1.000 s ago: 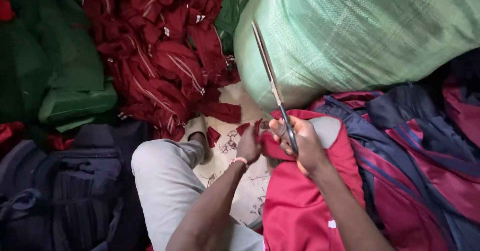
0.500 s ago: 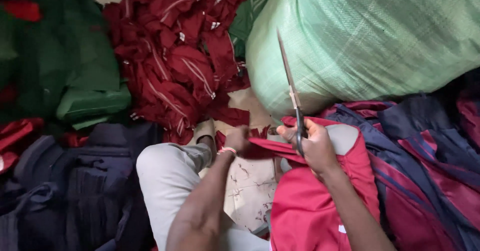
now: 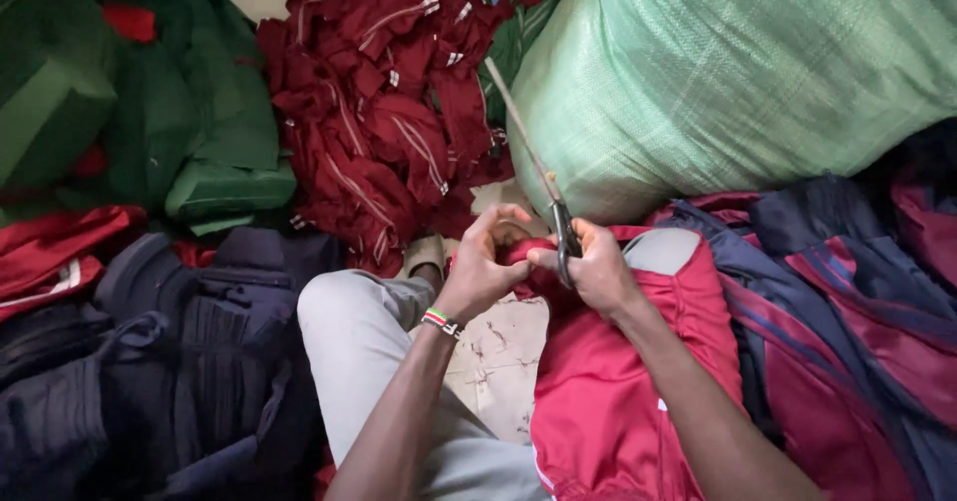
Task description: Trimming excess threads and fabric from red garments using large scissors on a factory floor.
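Big pale green woven sack fills top right, bulging and tied off out of frame. Dark green folded cloth stack sits top left, a heap of maroon garments with white stripes between it and the sack. Navy bags lie lower left; navy-and-maroon jackets right.

Versus half a second ago, your left hand has come in closer to the right, and the scissors tip now leans further up-left across the sack.

Your right hand is closed around the handles of the long scissors, blades together, pointing up-left. Your left hand pinches a fold of the red garment, fingers curled tight on it. The garment is bright red, draped over your right knee, bunched up between both hands.
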